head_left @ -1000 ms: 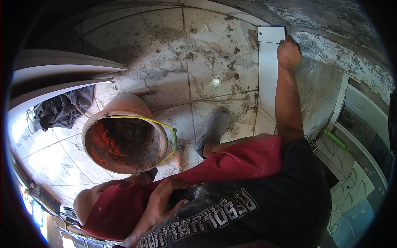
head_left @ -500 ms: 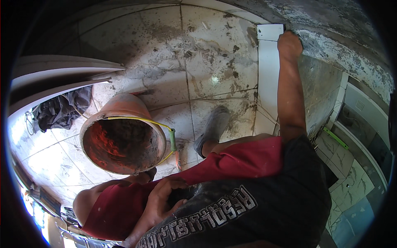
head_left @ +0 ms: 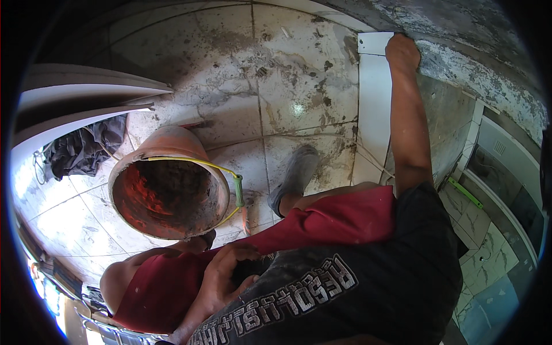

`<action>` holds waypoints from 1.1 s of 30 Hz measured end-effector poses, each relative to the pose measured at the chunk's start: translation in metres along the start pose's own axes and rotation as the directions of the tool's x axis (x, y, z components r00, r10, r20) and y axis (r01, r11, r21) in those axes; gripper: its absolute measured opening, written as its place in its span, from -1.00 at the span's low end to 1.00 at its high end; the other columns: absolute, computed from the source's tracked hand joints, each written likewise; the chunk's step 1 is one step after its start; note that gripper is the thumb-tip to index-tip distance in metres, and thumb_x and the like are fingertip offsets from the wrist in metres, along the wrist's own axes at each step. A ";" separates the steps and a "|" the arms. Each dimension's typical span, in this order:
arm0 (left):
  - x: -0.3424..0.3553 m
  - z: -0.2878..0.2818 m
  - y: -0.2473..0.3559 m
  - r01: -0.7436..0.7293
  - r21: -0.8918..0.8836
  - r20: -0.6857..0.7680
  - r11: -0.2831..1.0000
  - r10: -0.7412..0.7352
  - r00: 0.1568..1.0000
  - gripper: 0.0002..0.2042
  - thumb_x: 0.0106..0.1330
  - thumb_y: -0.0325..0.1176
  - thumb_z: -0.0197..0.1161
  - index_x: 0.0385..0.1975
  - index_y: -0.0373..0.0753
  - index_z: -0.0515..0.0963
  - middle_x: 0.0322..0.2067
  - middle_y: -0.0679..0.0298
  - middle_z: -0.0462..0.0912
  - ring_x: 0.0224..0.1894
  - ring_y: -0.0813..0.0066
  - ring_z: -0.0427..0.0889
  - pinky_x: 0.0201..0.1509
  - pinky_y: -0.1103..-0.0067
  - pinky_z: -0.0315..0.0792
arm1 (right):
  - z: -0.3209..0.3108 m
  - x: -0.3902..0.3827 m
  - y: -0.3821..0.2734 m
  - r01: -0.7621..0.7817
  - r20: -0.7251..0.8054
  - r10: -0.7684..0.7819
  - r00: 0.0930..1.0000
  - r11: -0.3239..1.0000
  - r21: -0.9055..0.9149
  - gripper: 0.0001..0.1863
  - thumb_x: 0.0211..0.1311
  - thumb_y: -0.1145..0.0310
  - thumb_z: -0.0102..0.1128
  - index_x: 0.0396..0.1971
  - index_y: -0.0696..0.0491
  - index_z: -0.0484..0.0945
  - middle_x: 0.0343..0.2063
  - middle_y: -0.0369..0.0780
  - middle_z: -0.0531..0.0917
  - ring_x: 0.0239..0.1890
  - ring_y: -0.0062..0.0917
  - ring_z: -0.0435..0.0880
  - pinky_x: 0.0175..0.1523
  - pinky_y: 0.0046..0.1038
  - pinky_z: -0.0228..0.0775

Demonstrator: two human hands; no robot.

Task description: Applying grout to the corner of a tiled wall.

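My right arm stretches far out to the wall, where my right hand (head_left: 403, 53) is closed beside the far end of a white tile strip (head_left: 374, 109). The back of the hand faces me, so whatever its fingers grip, if anything, is hidden. A short white tile piece (head_left: 375, 43) sits at the end of the strip, touching the hand's left side. My left hand (head_left: 225, 279) rests on my lap over the red shorts (head_left: 339, 221) and dark shirt. Its thumb and fingers are apart in a loose curve, and no held object shows.
A mortar-stained bucket (head_left: 172, 198) with a yellow handle and green grip lies tilted on the left, its mouth toward me. White panels (head_left: 86, 89) and a dark cloth (head_left: 86, 146) are beyond it. A rough wall (head_left: 489, 86) borders the right. A green level (head_left: 464, 191) lies at right.
My right hand has shifted slightly farther along the wall, at the end of the tile strip. My left hand stays on my lap. The view has shifted a little.
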State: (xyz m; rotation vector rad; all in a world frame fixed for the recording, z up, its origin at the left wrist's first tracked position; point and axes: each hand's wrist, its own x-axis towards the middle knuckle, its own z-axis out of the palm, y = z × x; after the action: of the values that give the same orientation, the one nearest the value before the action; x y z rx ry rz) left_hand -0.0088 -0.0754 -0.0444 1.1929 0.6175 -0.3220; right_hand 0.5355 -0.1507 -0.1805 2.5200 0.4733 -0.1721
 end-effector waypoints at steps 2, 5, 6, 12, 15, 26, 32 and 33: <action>0.000 0.000 0.000 0.005 -0.013 0.002 1.000 -0.005 1.000 -0.69 -0.01 -0.37 0.21 -0.25 -0.30 0.42 -0.21 0.07 0.47 -0.11 0.19 0.48 -0.03 0.44 0.35 | 0.002 0.000 0.000 0.001 -0.017 -0.001 1.000 1.000 0.000 -0.71 0.15 0.40 -0.15 -0.23 0.12 0.55 -0.17 -0.01 0.55 -0.09 -0.20 0.54 -0.06 -0.29 0.41; -0.001 0.000 -0.001 -0.008 0.013 0.002 1.000 0.008 1.000 -0.69 -0.01 -0.36 0.21 -0.24 -0.30 0.42 -0.20 0.07 0.47 -0.11 0.19 0.48 -0.03 0.44 0.35 | 0.002 -0.001 0.001 0.002 -0.041 -0.002 0.999 1.000 0.000 -0.71 0.15 0.40 -0.15 -0.22 0.12 0.55 -0.18 -0.01 0.55 -0.10 -0.20 0.54 -0.06 -0.29 0.41; -0.001 0.000 -0.001 0.000 0.004 0.000 1.000 0.000 1.000 -0.69 -0.01 -0.36 0.21 -0.24 -0.30 0.42 -0.20 0.07 0.46 -0.11 0.19 0.48 -0.04 0.44 0.35 | 0.002 -0.001 0.002 0.015 -0.029 -0.015 0.999 1.000 -0.005 -0.71 0.14 0.40 -0.15 -0.23 0.13 0.54 -0.18 -0.01 0.55 -0.10 -0.20 0.54 -0.06 -0.29 0.41; -0.003 -0.001 -0.001 -0.016 0.006 -0.005 1.000 0.016 1.000 -0.69 -0.01 -0.35 0.22 -0.24 -0.29 0.42 -0.20 0.07 0.46 -0.11 0.19 0.48 -0.04 0.44 0.36 | -0.006 -0.005 -0.003 0.035 -0.019 -0.035 0.999 0.999 0.000 -0.71 0.14 0.41 -0.16 -0.24 0.15 0.54 -0.18 0.02 0.54 -0.10 -0.19 0.54 -0.06 -0.29 0.41; -0.003 -0.001 -0.003 -0.032 0.004 -0.001 0.999 0.032 0.999 -0.69 -0.01 -0.36 0.22 -0.25 -0.29 0.42 -0.20 0.07 0.46 -0.11 0.19 0.48 -0.05 0.44 0.36 | -0.005 -0.004 -0.001 0.029 -0.018 -0.029 0.999 1.000 0.007 -0.71 0.14 0.41 -0.16 -0.24 0.16 0.54 -0.17 0.02 0.54 -0.10 -0.18 0.54 -0.05 -0.28 0.40; -0.003 -0.001 -0.001 -0.056 -0.044 -0.011 0.998 0.055 0.998 -0.70 0.00 -0.37 0.23 -0.25 -0.30 0.41 -0.19 0.07 0.45 -0.12 0.21 0.48 -0.07 0.46 0.37 | -0.008 -0.009 0.006 0.031 -0.046 -0.029 0.999 0.999 0.041 -0.71 0.11 0.41 -0.15 -0.25 0.17 0.52 -0.18 0.02 0.54 -0.09 -0.17 0.52 -0.03 -0.29 0.38; 0.001 -0.003 0.001 -0.040 -0.044 -0.009 0.998 0.040 0.999 -0.71 0.01 -0.37 0.23 -0.26 -0.30 0.41 -0.20 0.07 0.45 -0.12 0.21 0.48 -0.07 0.46 0.37 | -0.008 -0.010 0.005 0.022 -0.095 -0.021 0.995 1.000 0.002 -0.71 0.14 0.39 -0.15 -0.28 0.14 0.56 -0.23 -0.02 0.57 -0.14 -0.21 0.56 -0.08 -0.31 0.42; 0.001 -0.003 0.002 -0.034 -0.047 -0.005 0.998 0.033 0.999 -0.71 0.01 -0.37 0.23 -0.26 -0.30 0.41 -0.20 0.07 0.45 -0.12 0.21 0.48 -0.07 0.46 0.37 | -0.007 -0.010 0.003 0.030 -0.099 -0.031 0.995 1.000 -0.005 -0.71 0.14 0.39 -0.15 -0.28 0.15 0.55 -0.23 -0.01 0.57 -0.14 -0.21 0.57 -0.08 -0.31 0.42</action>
State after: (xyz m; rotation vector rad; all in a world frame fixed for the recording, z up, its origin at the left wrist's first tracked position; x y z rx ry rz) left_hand -0.0079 -0.0719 -0.0438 1.1575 0.6049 -0.2754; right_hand 0.5271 -0.1523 -0.1709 2.5275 0.5513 -0.0573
